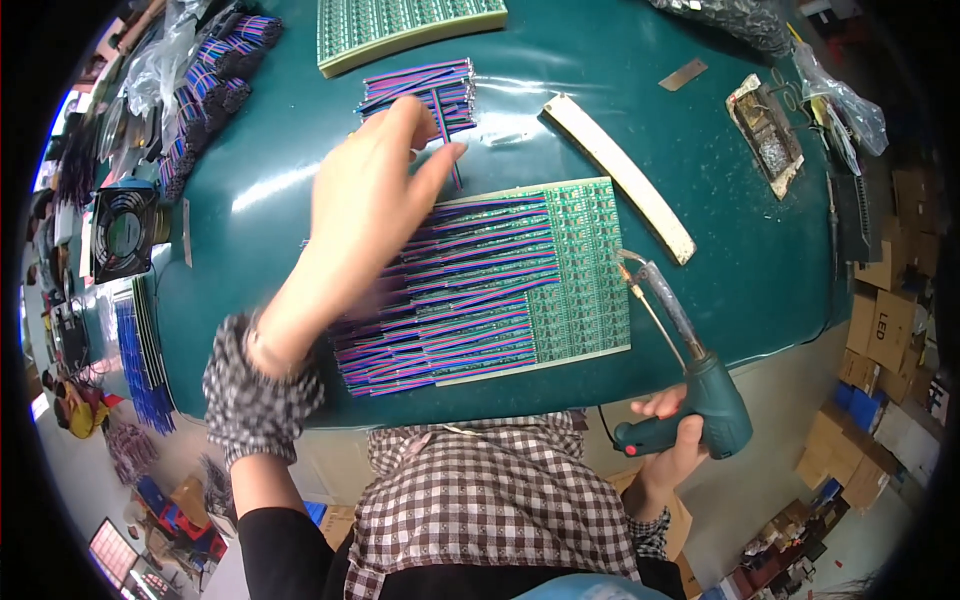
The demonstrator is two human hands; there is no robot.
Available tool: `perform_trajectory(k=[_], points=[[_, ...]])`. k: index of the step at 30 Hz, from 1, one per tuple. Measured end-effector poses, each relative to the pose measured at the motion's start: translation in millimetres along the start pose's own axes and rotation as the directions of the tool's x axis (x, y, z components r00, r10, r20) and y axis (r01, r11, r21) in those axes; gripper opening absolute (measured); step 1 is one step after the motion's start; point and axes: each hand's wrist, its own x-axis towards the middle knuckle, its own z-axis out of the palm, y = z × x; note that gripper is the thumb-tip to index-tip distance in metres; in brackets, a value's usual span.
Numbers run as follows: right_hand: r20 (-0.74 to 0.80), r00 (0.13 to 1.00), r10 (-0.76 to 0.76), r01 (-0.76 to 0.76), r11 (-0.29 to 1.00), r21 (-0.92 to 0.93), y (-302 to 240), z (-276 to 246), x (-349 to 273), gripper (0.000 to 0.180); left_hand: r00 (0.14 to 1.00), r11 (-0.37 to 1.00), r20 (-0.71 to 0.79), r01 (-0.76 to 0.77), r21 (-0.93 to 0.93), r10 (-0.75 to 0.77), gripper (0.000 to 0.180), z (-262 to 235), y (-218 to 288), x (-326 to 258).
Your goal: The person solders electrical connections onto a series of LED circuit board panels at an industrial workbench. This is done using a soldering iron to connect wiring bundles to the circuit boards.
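Observation:
My left hand (365, 185) is closed, thumb and forefinger at a short multicoloured wire strip (446, 120), over a small pile of the same wire strips (400, 82). My right hand (675, 440) is wrapped round the grip of a green soldering gun (718, 405) with a red button. Its bent metal tip and thin side tube end at the right edge of a green circuit board panel (585, 300). Rows of wire strips (470, 340) lie across the left and middle of that panel. My left wrist and hand hide part of these rows.
A stack of green circuit board panels (410, 30) stands at the back. A long whitish bar (625, 180) lies right of the panel, with a dirty metal tray (768, 135) beyond. Bundled wires (205, 95) and a small black fan (127, 230) sit at the left.

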Motion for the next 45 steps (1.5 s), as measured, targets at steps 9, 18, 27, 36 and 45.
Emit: perform_trajectory(k=[9, 18, 27, 36, 45], points=[[-0.052, 0.998, 0.018, -0.016, 0.999, 0.044, -3.9, -3.9, -6.9, 0.045, 0.976, 0.965, 0.155, 0.184, -0.189, -0.156, 0.022, 15.6, -8.7, 1.5], [-0.074, 0.997, -0.001, -0.001, 1.000, -0.020, -9.9, -5.6, -6.6, 0.047, 0.965, 0.671, 0.248, 0.241, -0.701, -0.087, 0.020, -16.1, 24.4, -15.9], [-0.075, 0.997, -0.001, 0.001, 1.000, 0.005, -11.7, -3.8, -9.8, 0.045, 0.881, 0.375, 0.466, 0.462, -0.804, -0.085, 0.017, -33.8, 44.4, -25.5], [-0.104, 0.995, -0.006, 0.008, 1.000, 0.024, -0.5, -0.5, -28.4, 0.047, 0.766, -0.088, 0.637, 0.631, -0.771, -0.086, 0.012, -31.1, 32.4, -35.2], [-0.101, 0.995, 0.010, -0.005, 0.999, 0.047, 6.0, 4.7, -15.7, 0.049, 0.757, -0.356, 0.644, 0.574, -0.737, -0.113, 0.012, -5.6, 7.4, -31.1]])
